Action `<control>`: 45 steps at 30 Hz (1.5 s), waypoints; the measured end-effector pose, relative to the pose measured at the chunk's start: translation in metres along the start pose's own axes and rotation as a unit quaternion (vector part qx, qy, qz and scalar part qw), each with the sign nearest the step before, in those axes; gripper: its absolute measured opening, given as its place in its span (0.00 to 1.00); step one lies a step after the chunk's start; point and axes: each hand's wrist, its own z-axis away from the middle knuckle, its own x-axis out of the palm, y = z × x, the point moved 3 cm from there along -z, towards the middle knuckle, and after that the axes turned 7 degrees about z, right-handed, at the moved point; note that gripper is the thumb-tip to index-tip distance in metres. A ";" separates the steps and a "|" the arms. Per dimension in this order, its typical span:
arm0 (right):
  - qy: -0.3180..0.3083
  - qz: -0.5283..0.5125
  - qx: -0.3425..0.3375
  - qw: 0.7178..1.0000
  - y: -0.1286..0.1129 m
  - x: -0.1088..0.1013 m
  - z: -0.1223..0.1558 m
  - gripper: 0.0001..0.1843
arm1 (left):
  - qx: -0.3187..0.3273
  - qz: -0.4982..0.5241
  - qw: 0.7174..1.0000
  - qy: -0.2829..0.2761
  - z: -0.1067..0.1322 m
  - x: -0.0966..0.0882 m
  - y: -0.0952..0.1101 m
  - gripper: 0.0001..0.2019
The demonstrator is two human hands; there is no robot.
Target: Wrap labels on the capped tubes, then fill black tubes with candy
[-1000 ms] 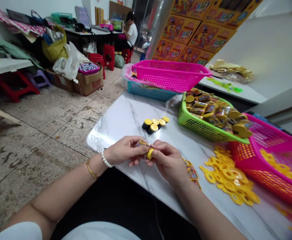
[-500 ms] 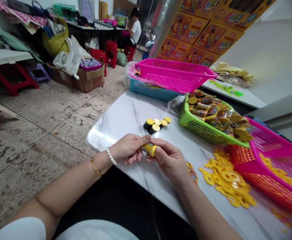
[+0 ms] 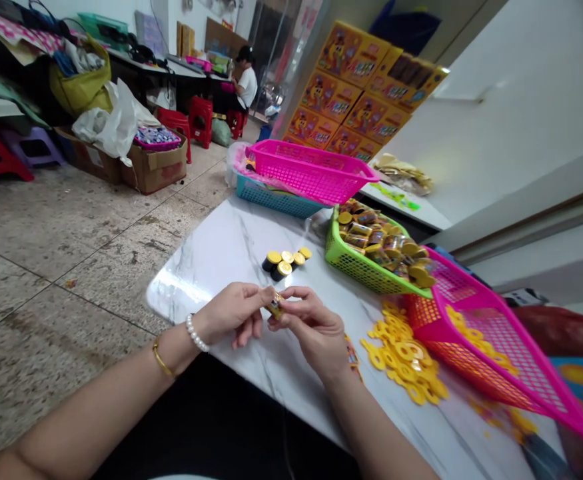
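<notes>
A small yellow canister with a printed label [image 3: 275, 306] is held between both hands over the table's near edge. My left hand [image 3: 238, 310] pinches its left side with thumb and finger, the other fingers curled below. My right hand [image 3: 316, 330] grips its right side between thumb and fingertips; part of the canister is hidden behind them. Just beyond the hands, several black canisters with yellow lids [image 3: 282, 269] stand in a cluster on the white marbled table [image 3: 206, 260]. Near my right wrist lie a colourful printed piece [image 3: 352, 357] and a pile of yellow ring-shaped pieces [image 3: 406, 353].
A green basket [image 3: 366, 267] full of labelled canisters stands at the right, beside a tilted pink basket [image 3: 501, 340] with more yellow pieces. Behind are stacked pink [image 3: 316, 173] and blue baskets [image 3: 276, 198] and printed yellow boxes [image 3: 331, 100]. A person [image 3: 245, 83] sits far back.
The head view has swung to the right, so things appear further left. In my hands the canister has turned, showing less of its yellow end. The cluster of black canisters looks the same.
</notes>
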 end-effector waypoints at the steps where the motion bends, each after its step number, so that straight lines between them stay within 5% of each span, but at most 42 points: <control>1: 0.008 -0.010 -0.002 1.000 0.001 0.001 0.001 0.08 | -0.004 0.011 1.000 -0.011 0.000 -0.001 0.000 0.29; 7: -0.008 -0.029 0.007 1.000 0.008 0.007 0.001 0.07 | -0.005 0.013 1.000 -0.007 0.003 -0.002 0.000 0.30; 12: -0.019 0.219 -0.154 0.963 -0.016 0.003 -0.001 0.18 | -0.026 0.024 0.999 0.012 0.000 0.000 -0.007 0.33; 17: -0.021 0.276 -0.238 0.931 -0.032 0.011 0.005 0.14 | -0.045 0.029 0.998 -0.022 -0.006 0.003 -0.010 0.34; 21: -0.012 0.308 -0.199 0.930 -0.034 0.007 -0.008 0.06 | -0.051 0.035 0.998 0.004 -0.005 0.007 -0.009 0.35; 24: 0.078 0.370 -0.181 0.908 -0.045 -0.033 -0.045 0.03 | -0.061 0.035 0.997 0.031 -0.003 0.007 -0.008 0.38; 26: 0.219 0.479 -0.191 0.828 -0.065 -0.079 -0.078 0.06 | -0.067 0.032 0.997 0.035 -0.004 0.006 -0.008 0.40; 28: 0.311 0.503 -0.164 0.789 -0.085 -0.129 -0.111 0.10 | -0.067 0.029 0.997 0.028 -0.005 0.004 -0.007 0.41; 31: 0.362 0.529 -0.105 0.760 -0.104 -0.187 -0.150 0.12 | -0.059 0.026 0.998 0.018 -0.006 0.002 -0.005 0.41; 33: 0.359 0.542 -0.075 0.756 -0.104 -0.202 -0.161 0.13 | -0.054 0.025 0.998 0.016 -0.005 0.001 -0.004 0.40; 36: 0.314 0.551 -0.068 0.770 -0.088 -0.182 -0.155 0.16 | -0.054 0.020 0.998 0.008 -0.004 0.000 -0.002 0.39; 41: 0.108 0.551 -0.089 0.823 -0.034 -0.087 -0.116 0.09 | -0.050 0.002 0.999 -0.004 -0.003 -0.001 0.000 0.35; 45: 0.039 0.564 -0.091 0.820 -0.004 -0.036 -0.094 0.13 | -0.036 0.000 0.999 -0.006 -0.003 -0.002 0.000 0.32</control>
